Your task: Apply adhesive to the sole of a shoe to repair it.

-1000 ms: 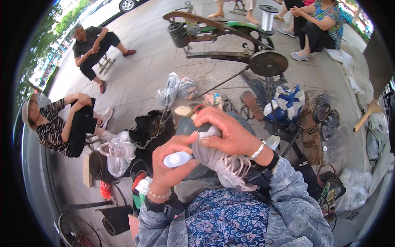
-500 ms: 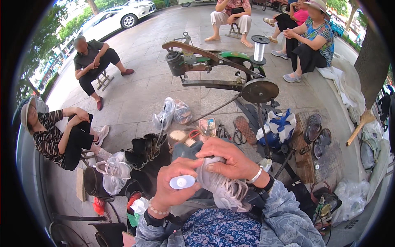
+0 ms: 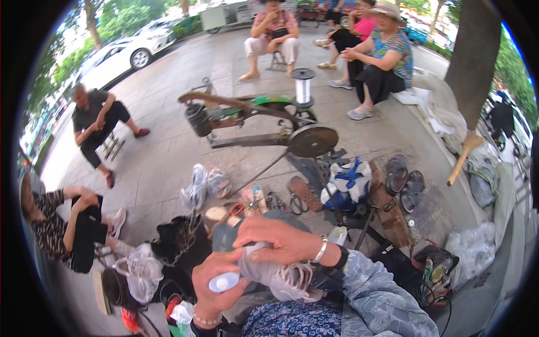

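Two hands busy | left hand [image 3: 216,281] grips white bottle [image 3: 223,282] | right hand [image 3: 281,241] clasps grey shoe [image 3: 275,275]

the left hand [image 3: 216,278] is raised in front of the chest, its fingers curled shut around a small object, a bracelet worn at the wrist. the right hand [image 3: 278,240] is laid palm down just above and to the right of it, fingers spread and bent in a grip, a bangle on the wrist, the forearm sleeved.
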`<state>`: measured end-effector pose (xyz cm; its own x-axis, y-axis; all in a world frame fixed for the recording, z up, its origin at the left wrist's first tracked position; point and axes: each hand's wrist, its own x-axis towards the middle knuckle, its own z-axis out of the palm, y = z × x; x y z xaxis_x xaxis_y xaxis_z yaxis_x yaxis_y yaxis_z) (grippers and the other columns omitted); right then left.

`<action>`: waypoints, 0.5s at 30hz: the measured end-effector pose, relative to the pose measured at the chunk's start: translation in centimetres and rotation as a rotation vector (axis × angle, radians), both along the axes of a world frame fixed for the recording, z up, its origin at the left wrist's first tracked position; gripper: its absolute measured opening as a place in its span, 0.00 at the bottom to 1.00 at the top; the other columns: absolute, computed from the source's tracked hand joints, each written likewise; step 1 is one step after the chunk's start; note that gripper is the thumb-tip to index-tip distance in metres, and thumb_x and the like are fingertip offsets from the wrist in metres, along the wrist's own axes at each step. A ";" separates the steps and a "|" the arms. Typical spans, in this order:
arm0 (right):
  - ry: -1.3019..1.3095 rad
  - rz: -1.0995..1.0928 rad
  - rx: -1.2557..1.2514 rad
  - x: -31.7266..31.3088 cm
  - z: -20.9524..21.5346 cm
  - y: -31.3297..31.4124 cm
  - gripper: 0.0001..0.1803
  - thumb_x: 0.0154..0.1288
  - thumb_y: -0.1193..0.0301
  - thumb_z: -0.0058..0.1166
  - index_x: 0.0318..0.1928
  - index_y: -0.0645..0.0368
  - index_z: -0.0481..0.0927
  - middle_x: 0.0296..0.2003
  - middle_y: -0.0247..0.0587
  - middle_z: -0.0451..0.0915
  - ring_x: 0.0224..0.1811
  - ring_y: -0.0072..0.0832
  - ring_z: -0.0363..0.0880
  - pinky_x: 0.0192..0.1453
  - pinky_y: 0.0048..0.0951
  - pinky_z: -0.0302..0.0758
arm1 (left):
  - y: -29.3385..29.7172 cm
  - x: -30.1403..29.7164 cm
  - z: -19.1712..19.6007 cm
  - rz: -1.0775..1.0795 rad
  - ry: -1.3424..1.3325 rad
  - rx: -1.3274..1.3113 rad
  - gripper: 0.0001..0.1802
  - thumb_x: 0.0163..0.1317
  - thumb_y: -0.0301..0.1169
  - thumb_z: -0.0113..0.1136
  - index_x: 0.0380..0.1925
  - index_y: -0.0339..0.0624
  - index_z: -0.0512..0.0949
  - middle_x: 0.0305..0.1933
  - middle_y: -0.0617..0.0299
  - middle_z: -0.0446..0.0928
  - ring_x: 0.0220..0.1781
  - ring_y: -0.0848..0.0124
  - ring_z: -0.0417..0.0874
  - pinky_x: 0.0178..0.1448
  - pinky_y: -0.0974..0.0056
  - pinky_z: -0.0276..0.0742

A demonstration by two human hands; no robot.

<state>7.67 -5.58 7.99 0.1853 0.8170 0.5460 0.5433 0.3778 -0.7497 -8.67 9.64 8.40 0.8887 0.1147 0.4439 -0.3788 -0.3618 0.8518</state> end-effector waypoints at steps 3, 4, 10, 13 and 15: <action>0.074 0.030 0.039 -0.3 -0.3 -0.7 0.17 0.57 0.75 0.57 0.48 0.61 0.73 0.41 0.42 0.72 0.46 0.37 0.71 0.53 0.35 0.67 | -0.8 0.3 -0.2 0.075 -0.040 0.005 0.17 0.36 0.22 0.71 0.30 0.38 0.79 0.44 0.45 0.83 0.40 0.60 0.85 0.47 0.61 0.78; 0.074 0.021 0.044 -0.3 -0.5 -0.6 0.16 0.58 0.75 0.57 0.48 0.61 0.73 0.41 0.42 0.72 0.46 0.37 0.70 0.53 0.35 0.67 | -0.8 0.4 -0.3 0.091 -0.038 -0.007 0.16 0.36 0.22 0.71 0.30 0.38 0.79 0.44 0.44 0.82 0.41 0.60 0.85 0.48 0.61 0.78; 0.091 0.025 0.010 0.0 -1.0 -0.9 0.16 0.64 0.67 0.57 0.50 0.60 0.75 0.43 0.44 0.73 0.49 0.40 0.72 0.56 0.38 0.68 | -1.0 0.4 -0.5 0.122 -0.003 -0.050 0.14 0.40 0.25 0.70 0.30 0.34 0.78 0.45 0.44 0.82 0.46 0.64 0.84 0.52 0.62 0.77; 0.067 -0.006 0.017 0.1 -1.1 -0.9 0.16 0.63 0.68 0.57 0.49 0.60 0.75 0.43 0.44 0.73 0.49 0.40 0.72 0.56 0.37 0.68 | -1.0 0.6 -0.5 0.118 -0.017 0.012 0.14 0.41 0.25 0.69 0.30 0.34 0.78 0.45 0.44 0.82 0.45 0.63 0.84 0.52 0.61 0.77; 0.093 0.006 -0.004 0.1 -1.0 -0.8 0.15 0.62 0.69 0.56 0.48 0.60 0.74 0.43 0.43 0.73 0.49 0.39 0.72 0.56 0.37 0.67 | -1.2 0.8 -0.3 0.158 -0.064 0.063 0.14 0.37 0.24 0.70 0.28 0.37 0.77 0.41 0.42 0.82 0.43 0.58 0.86 0.50 0.60 0.79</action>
<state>7.75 -6.42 7.01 0.2298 0.8204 0.5236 0.4693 0.3780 -0.7981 -7.91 8.48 8.12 0.8315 0.2210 0.5097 -0.3655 -0.4733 0.8015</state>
